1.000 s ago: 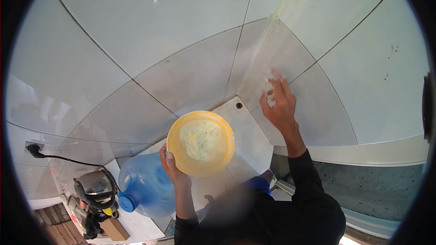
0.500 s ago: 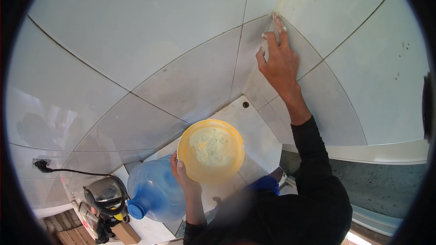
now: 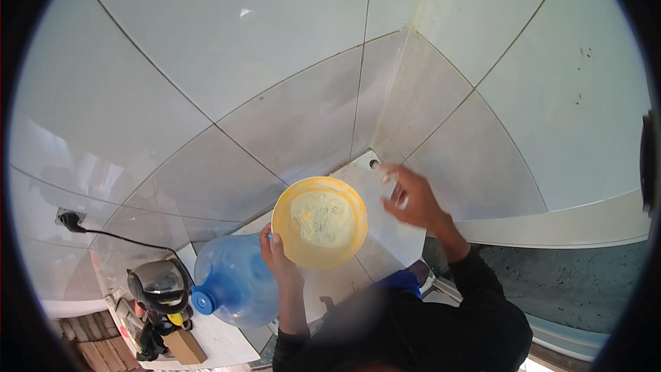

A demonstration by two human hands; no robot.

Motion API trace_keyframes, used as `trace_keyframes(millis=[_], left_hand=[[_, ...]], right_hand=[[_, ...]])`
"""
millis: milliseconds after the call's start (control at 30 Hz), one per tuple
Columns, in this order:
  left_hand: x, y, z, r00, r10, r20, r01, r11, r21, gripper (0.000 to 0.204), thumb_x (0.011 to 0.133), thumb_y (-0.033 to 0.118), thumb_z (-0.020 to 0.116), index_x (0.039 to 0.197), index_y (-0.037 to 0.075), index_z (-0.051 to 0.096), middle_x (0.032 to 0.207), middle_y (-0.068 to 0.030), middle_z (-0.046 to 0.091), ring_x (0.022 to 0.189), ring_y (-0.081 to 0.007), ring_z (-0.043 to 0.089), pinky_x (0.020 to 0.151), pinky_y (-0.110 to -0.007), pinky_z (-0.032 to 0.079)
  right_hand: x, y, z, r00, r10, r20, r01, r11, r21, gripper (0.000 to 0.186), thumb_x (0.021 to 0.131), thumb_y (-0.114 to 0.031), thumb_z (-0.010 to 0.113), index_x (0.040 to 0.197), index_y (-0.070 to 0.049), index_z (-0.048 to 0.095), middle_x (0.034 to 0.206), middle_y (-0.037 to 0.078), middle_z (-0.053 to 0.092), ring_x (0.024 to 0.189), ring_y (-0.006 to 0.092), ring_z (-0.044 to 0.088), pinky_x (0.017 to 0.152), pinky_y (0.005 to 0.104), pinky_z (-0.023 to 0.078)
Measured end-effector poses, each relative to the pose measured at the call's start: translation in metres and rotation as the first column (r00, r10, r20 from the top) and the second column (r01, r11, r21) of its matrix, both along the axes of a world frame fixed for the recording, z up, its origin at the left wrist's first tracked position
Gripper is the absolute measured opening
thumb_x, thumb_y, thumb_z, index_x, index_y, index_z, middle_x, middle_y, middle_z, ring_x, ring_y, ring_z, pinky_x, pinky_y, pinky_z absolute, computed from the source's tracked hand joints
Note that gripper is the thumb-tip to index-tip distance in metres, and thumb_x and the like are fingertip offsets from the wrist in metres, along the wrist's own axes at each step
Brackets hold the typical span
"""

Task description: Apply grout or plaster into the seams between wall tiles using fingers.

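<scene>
My left hand (image 3: pixel 275 253) grips the left rim of a yellow bowl (image 3: pixel 281 224), thumb up on the edge. Pale, creamy paste (image 3: pixel 321 219) fills its bottom, smeared up the sides. To the bowl's right, my right hand (image 3: pixel 412 196) hangs in the air with fingers apart and nothing seen in them. White paste marks its fingertips, slightly blurred by motion. Ahead is the tiled wall corner (image 3: pixel 394 96), where a pale joint line runs up between the two walls.
A large blue water bottle (image 3: pixel 237 282) lies left of my left forearm. Beyond it are a glass coffee pot (image 3: pixel 157 284), a brown cardboard box (image 3: pixel 184 348) and a black plug (image 3: pixel 70 220) in a wall socket. A white ledge with a dark round hole (image 3: pixel 374 164) sits below the corner.
My right hand has left the upper wall corner and come down toward the bowl's right side. The bowl stays in my left hand, and the view has shifted slightly.
</scene>
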State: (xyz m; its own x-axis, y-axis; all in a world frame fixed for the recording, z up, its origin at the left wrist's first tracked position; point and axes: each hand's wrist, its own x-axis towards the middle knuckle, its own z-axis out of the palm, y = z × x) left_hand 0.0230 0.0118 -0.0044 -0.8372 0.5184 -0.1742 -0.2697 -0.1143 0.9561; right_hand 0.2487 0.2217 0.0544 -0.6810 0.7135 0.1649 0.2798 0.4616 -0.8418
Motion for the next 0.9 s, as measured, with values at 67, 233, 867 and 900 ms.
trace_keyframes(millis=[67, 233, 867, 900], left_hand=[[0.001, 0.007, 0.006, 0.999, -0.054, 0.003, 0.054, 0.999, -0.006, 0.054, 0.100, 0.049, 0.064, 0.128, 0.004, 0.056, 0.105, -0.0065, 0.069, 0.090, -0.0150, 0.068, 0.075, -0.027, 0.056], [0.004, 0.012, 0.019, 0.990, -0.083, 0.115, 0.079, 0.996, 0.043, 0.050, 0.099, 0.043, 0.069, 0.131, 0.007, 0.054, 0.103, -0.0064, 0.070, 0.083, -0.0141, 0.068, 0.068, -0.027, 0.057], [-0.004, 0.011, 0.013, 0.996, -0.077, -0.047, 0.074, 0.995, -0.064, 0.068, 0.091, 0.057, 0.071, 0.131, 0.005, 0.052, 0.116, -0.0085, 0.063, 0.104, -0.0176, 0.064, 0.090, -0.033, 0.053], [-0.003, 0.011, 0.011, 0.995, -0.090, -0.029, 0.088, 0.993, -0.083, 0.069, 0.090, 0.057, 0.072, 0.131, 0.005, 0.052, 0.115, -0.0085, 0.063, 0.104, -0.0176, 0.064, 0.089, -0.033, 0.053]], right_hand=[[0.015, -0.036, 0.002, 0.980, 0.181, -0.080, -0.182, 0.983, -0.005, 0.074, 0.078, -0.011, 0.082, 0.147, -0.012, 0.055, 0.105, 0.006, 0.069, 0.062, 0.0149, 0.066, 0.062, 0.0285, 0.056], [0.037, -0.065, 0.002, 0.943, 0.327, 0.064, -0.325, 0.859, 0.396, 0.039, 0.076, -0.016, 0.079, 0.106, -0.009, 0.055, 0.140, 0.000, 0.069, 0.068, 0.0202, 0.071, 0.062, 0.0327, 0.059], [-0.070, 0.125, 0.028, 0.782, -0.623, 0.000, 0.538, 0.675, 0.505, 0.070, 0.086, -0.013, 0.068, 0.150, -0.008, 0.040, 0.075, 0.014, 0.072, 0.067, 0.0380, 0.071, 0.067, 0.0488, 0.057], [-0.077, 0.132, 0.033, 0.781, -0.625, 0.009, 0.535, 0.676, 0.507, 0.070, 0.086, -0.013, 0.068, 0.150, -0.008, 0.040, 0.075, 0.014, 0.072, 0.067, 0.0380, 0.071, 0.067, 0.0488, 0.057]])
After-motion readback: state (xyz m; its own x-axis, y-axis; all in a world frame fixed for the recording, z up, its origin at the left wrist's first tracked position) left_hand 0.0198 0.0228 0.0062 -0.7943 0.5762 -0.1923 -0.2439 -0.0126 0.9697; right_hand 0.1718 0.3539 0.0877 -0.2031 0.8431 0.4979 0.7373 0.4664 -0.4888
